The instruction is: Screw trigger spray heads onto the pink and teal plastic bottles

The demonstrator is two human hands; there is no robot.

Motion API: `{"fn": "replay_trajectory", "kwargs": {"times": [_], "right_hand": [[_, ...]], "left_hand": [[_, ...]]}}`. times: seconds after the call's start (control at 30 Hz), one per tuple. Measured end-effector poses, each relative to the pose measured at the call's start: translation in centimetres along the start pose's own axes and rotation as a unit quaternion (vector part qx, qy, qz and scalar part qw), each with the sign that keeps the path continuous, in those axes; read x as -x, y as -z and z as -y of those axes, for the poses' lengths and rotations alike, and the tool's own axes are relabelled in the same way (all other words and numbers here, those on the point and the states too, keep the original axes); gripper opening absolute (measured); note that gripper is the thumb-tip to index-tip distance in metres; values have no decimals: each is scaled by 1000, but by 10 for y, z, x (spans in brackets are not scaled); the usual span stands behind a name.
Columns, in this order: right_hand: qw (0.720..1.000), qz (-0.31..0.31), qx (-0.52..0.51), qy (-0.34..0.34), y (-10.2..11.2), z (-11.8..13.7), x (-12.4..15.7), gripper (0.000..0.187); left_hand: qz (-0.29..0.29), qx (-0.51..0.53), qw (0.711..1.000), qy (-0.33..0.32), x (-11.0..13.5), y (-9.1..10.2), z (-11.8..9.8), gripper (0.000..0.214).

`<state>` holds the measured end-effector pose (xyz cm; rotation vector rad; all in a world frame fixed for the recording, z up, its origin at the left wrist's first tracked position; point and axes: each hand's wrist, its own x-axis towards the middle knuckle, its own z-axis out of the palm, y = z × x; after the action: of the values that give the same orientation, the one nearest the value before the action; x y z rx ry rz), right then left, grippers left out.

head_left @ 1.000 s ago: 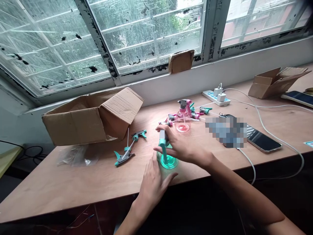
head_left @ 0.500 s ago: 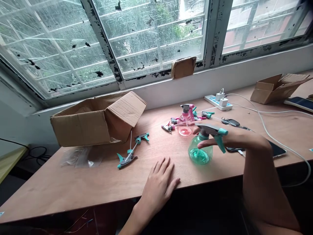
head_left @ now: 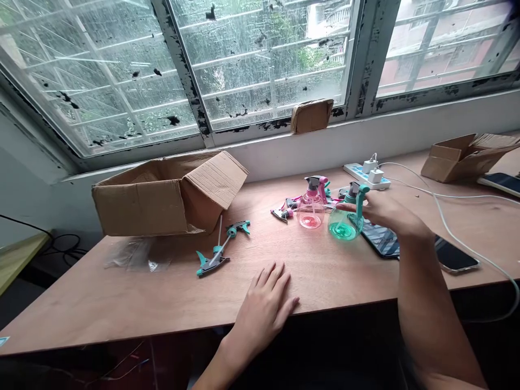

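My right hand (head_left: 384, 210) is closed round the neck of a green spray bottle (head_left: 342, 229), with some fingers hidden behind its trigger head. The bottle is upright at the table, just right of a clear pink spray bottle (head_left: 310, 218) with a grey and pink head. My left hand (head_left: 266, 297) lies flat on the table near the front edge, fingers spread, holding nothing. Up and left of it lie two loose teal and grey spray heads, one nearer (head_left: 213, 263) and one farther (head_left: 233, 231). More pink and grey trigger heads (head_left: 284, 213) lie about the pink bottle.
An open cardboard box (head_left: 140, 210) stands at the back left, with clear plastic bags (head_left: 138, 254) before it. A power strip (head_left: 368, 177) with chargers, white cables and two phones (head_left: 455, 254) occupy the right. A smaller box (head_left: 449, 158) is farther right.
My right hand has moved the green spray bottle away from me and slightly right, beside the pink one, and its head has turned. My left hand stays put. The view has shifted slightly.
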<state>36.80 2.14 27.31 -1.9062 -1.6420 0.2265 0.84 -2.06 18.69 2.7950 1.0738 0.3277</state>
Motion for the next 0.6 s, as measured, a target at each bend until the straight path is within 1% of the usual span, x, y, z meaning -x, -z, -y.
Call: {"fn": "replay_trajectory", "kwargs": {"times": [0.07, 0.1, 0.2, 0.3, 0.4, 0.47, 0.5, 0.57, 0.6], "right_hand": [[1000, 15, 6, -3, -3, -2, -4, 76], [1000, 16, 10, -3, -4, -2, -6, 75], [1000, 23, 12, 12, -4, -2, -9, 66], [999, 47, -3, 25, 1, 2, -3, 58], [998, 63, -13, 8, 5, 9, 6, 60], [998, 66, -16, -3, 5, 11, 8, 62], [998, 67, -17, -3, 5, 11, 8, 62], [997, 73, -18, 2, 3, 7, 5, 57], [997, 78, -18, 2, 1, 3, 3, 53]], "left_hand": [[2, -1, 1000, 0, 0, 0, -1, 47], [3, -2, 1000, -1, 0, 0, -1, 47], [10, -6, 1000, -2, 0, 1, -2, 48], [13, 0, 1000, -4, 0, 2, -1, 46], [2, 29, 1000, -6, 2, -3, 2, 48], [-32, 76, 997, 5, 4, -8, 6, 60], [-62, 112, 992, 18, 5, -9, 8, 67], [-148, 179, 972, 39, 6, -5, 13, 73], [-206, 204, 956, 44, 5, 3, 16, 69]]}}
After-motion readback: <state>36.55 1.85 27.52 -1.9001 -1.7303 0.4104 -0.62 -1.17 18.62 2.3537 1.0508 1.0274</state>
